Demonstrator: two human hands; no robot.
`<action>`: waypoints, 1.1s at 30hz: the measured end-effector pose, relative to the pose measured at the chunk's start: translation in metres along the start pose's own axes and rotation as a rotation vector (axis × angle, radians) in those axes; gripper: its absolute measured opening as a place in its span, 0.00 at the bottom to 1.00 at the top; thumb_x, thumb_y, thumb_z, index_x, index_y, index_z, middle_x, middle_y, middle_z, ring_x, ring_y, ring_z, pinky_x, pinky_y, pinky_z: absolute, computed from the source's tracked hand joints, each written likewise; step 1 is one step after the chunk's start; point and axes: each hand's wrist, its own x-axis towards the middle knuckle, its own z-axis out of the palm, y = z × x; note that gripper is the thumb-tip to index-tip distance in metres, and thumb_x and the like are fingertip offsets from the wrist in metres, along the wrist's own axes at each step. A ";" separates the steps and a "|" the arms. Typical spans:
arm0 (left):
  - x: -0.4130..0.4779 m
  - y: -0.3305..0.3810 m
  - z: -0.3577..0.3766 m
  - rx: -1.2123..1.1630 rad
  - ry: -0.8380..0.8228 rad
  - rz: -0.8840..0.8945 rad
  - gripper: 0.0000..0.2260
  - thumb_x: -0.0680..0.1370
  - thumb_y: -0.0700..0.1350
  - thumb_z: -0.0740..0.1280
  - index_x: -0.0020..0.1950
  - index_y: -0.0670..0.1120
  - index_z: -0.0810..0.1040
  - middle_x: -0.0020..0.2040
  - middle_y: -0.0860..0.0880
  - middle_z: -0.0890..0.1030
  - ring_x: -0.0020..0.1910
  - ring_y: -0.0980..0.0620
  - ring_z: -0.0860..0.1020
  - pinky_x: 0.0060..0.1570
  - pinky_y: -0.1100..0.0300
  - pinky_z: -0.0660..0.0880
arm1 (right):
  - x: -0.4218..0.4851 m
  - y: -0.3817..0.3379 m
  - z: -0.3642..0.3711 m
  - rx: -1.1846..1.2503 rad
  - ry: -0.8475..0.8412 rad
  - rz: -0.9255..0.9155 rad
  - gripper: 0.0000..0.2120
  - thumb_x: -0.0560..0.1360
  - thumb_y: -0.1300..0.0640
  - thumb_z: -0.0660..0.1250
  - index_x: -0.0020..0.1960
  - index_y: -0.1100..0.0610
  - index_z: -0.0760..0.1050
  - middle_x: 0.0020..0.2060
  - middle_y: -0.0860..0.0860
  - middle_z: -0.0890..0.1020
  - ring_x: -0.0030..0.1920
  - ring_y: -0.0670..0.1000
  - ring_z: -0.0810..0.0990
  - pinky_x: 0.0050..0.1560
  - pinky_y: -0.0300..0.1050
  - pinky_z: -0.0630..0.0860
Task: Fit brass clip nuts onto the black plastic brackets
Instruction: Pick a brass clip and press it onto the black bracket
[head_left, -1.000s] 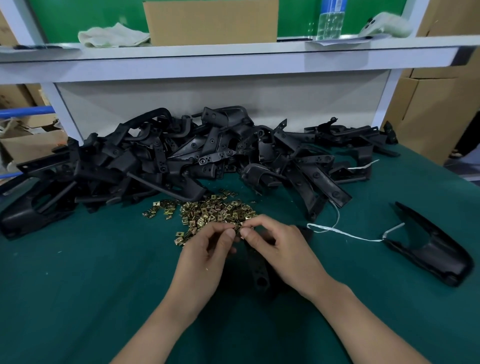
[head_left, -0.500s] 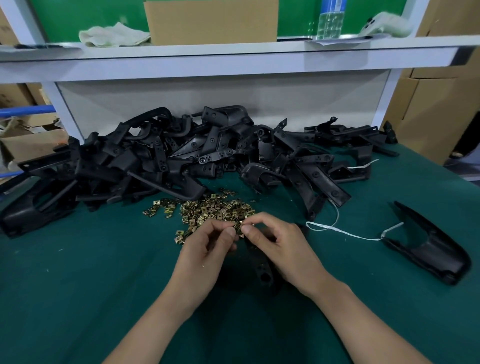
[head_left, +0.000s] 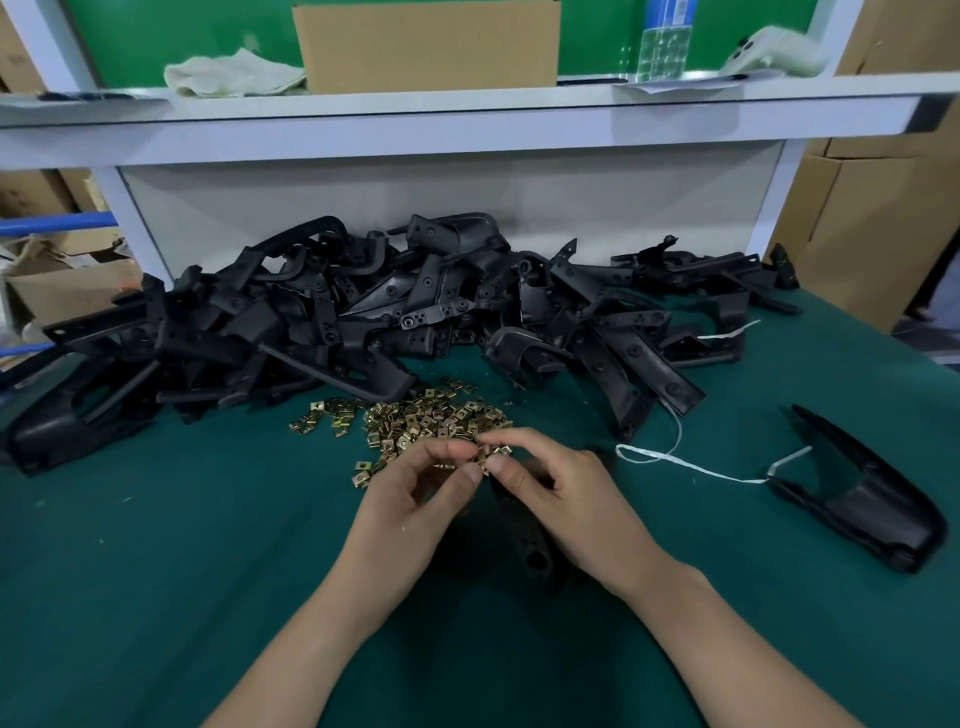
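Left hand (head_left: 415, 501), right hand (head_left: 569, 501) fingers (head_left: 524, 442) both pinch brass clip nut (head_left: 490, 456); black bracket (head_left: 521, 527) just beneath right hand.

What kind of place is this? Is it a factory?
Probably a small factory assembly bench. A big pile of black plastic brackets and a heap of brass clip nuts lie on the green work table, with cardboard boxes beside it.
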 end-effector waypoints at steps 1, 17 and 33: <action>0.000 0.001 0.000 0.005 -0.001 0.005 0.05 0.77 0.47 0.70 0.51 0.56 0.82 0.42 0.55 0.83 0.42 0.57 0.79 0.46 0.66 0.77 | 0.000 0.000 -0.001 0.020 0.003 0.002 0.13 0.81 0.35 0.61 0.61 0.36 0.76 0.36 0.44 0.82 0.32 0.43 0.76 0.38 0.40 0.74; -0.002 -0.009 0.003 0.328 0.042 0.091 0.08 0.80 0.44 0.69 0.53 0.58 0.78 0.49 0.62 0.82 0.52 0.62 0.80 0.48 0.73 0.72 | -0.001 0.001 0.003 -0.163 0.015 -0.001 0.11 0.81 0.42 0.63 0.60 0.42 0.79 0.30 0.47 0.78 0.32 0.49 0.75 0.37 0.42 0.70; 0.000 -0.005 0.002 0.172 0.117 0.043 0.05 0.82 0.45 0.66 0.52 0.54 0.80 0.37 0.57 0.82 0.38 0.61 0.79 0.40 0.73 0.73 | 0.000 0.005 0.002 -0.165 0.100 0.045 0.11 0.81 0.40 0.62 0.62 0.39 0.74 0.27 0.40 0.76 0.28 0.47 0.71 0.32 0.40 0.64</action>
